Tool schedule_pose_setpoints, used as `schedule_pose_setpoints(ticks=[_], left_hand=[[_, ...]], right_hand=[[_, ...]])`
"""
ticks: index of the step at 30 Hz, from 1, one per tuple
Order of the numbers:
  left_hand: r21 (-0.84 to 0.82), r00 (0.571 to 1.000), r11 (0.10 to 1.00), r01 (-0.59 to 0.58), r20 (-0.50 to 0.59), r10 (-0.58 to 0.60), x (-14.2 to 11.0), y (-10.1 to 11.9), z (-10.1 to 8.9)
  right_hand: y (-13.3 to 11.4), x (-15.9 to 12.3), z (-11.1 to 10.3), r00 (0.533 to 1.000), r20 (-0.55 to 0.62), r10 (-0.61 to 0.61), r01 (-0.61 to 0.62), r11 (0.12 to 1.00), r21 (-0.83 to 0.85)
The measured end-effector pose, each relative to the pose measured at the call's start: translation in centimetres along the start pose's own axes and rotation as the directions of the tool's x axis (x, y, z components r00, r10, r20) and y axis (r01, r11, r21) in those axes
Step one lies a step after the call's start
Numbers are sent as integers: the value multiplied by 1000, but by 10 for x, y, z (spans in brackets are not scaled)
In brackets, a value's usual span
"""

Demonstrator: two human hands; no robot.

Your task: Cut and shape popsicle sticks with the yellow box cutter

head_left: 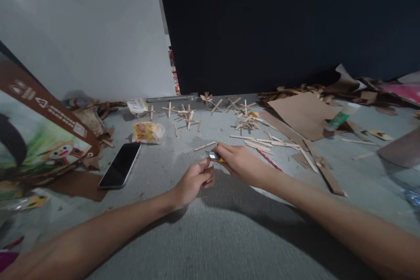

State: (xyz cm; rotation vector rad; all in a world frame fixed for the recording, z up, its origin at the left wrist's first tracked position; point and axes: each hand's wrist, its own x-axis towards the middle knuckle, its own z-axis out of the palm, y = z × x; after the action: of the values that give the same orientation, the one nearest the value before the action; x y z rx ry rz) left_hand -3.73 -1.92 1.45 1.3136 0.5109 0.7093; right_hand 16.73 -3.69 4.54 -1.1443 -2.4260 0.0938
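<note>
My right hand (243, 162) is closed around a yellow box cutter (214, 155), its metal blade pointing left. My left hand (196, 180) is pinched shut just below the blade. Between its fingers shows the pale end of a small craft stick (211, 164), mostly hidden by the fingers. The blade touches or nearly touches that stick; I cannot tell which. Just beyond the hands lies a single craft stick (205, 146). Loose craft sticks (262, 143) are scattered to the right, with a red striped stick (269, 159) near my right wrist.
Farther back stand several crossed-stick pieces (247, 120). On the left are a phone (120, 165), a yellow packet (147, 133) and a large printed carton (46, 140). Cardboard sheets (297, 113), a glue stick (344, 117) and cardboard strips (324, 168) lie right. A dark panel (288, 30) rises behind.
</note>
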Motion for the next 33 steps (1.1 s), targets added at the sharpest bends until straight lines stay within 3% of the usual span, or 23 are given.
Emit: schedule_pose_setpoints(ticks=[6, 15, 23, 29, 33], left_hand=[[49, 997, 997, 53, -61, -50, -1, 1, 2], [83, 990, 996, 35, -138, -24, -2, 0, 6], [127, 983, 991, 34, -182, -11, -4, -2, 8], [146, 976, 989, 17, -219, 15, -6, -7, 7], [129, 948, 992, 3, -315, 38, -3, -7, 1]], right_hand=[[-6, 4, -5, 994, 56, 96, -97, 995, 17], [-8, 2, 21, 970, -6, 242, -241, 968, 77], [-22, -3, 39, 921, -80, 382, -364, 915, 176], [-34, -3, 43, 892, -89, 442, -413, 880, 233], [-51, -7, 45, 918, -100, 383, -342, 895, 286]])
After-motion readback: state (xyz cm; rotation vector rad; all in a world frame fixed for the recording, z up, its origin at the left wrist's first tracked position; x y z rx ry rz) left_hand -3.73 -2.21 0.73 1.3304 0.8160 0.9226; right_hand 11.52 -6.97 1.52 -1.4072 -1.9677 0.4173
